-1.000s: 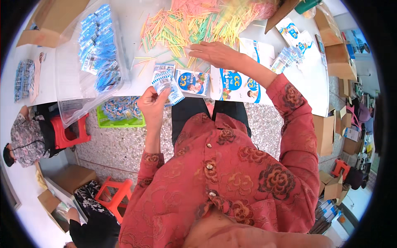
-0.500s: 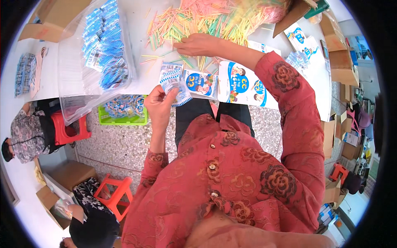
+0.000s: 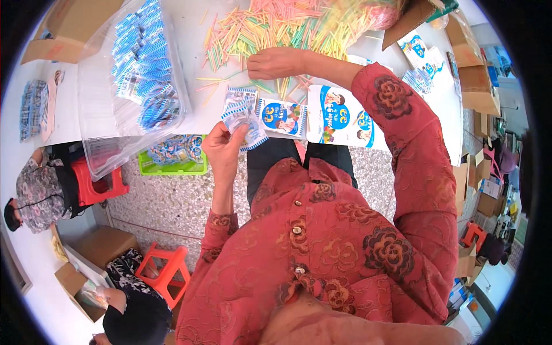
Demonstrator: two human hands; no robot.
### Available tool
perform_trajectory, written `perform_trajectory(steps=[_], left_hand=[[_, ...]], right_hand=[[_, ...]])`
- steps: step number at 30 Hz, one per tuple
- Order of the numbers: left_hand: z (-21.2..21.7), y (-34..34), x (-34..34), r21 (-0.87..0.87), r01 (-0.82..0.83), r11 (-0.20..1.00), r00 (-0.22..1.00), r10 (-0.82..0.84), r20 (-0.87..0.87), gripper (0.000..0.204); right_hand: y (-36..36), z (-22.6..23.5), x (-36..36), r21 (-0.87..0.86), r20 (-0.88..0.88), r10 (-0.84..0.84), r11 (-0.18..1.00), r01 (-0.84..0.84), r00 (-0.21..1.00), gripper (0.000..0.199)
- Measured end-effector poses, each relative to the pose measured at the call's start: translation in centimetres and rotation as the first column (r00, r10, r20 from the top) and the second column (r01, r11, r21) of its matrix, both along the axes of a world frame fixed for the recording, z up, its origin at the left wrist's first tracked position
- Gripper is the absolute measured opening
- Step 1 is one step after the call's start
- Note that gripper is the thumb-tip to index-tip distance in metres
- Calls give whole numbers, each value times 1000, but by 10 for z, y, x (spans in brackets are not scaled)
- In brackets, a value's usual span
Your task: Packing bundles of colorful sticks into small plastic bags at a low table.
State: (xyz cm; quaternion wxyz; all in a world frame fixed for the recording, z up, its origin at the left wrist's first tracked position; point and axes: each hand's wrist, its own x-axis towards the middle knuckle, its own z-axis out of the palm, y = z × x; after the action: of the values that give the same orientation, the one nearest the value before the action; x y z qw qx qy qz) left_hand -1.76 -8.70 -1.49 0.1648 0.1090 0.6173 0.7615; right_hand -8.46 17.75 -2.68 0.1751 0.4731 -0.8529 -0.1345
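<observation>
Left hand (image 3: 224, 142) pinches a packet (image 3: 255, 136); right hand (image 3: 275, 63) is curled, grip hidden; bumping could scatter sticks (image 3: 259, 35) at twelve o'clock.

Bright indoor light, fisheye-bent edges, black corners

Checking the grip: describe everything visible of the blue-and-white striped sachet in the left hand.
The small, flat, blue-and-white striped sachet looks like thin, glossy film. The left hand pinches it, tilted, by the near edge of the white table; in view it overlaps another striped sachet. Whether it is sealed, I cannot tell.
</observation>
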Motion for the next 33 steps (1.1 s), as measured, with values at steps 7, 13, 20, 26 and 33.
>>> perform_trajectory(steps=[7,13,20,26,33], left_hand=[[1,1,1,34,27,999,1000,-27,-8,8],[2,1,1,-35,53,998,998,-53,-16,11],[8,21,0,-5,97,995,994,-97,-52,7],[7,32,-2,14,134,991,983,-131,-131,9],[7,52,-3,-66,118,991,949,-132,-285,15]], right_hand=[[1,8,1,-525,266,-88,822,220,960,9],[17,37,30,-610,753,-178,172,773,634,19],[12,3,65,-585,760,-261,126,801,596,23],[21,4,65,-542,756,-348,143,828,554,22],[40,66,90,-584,788,70,-229,779,612,15]])
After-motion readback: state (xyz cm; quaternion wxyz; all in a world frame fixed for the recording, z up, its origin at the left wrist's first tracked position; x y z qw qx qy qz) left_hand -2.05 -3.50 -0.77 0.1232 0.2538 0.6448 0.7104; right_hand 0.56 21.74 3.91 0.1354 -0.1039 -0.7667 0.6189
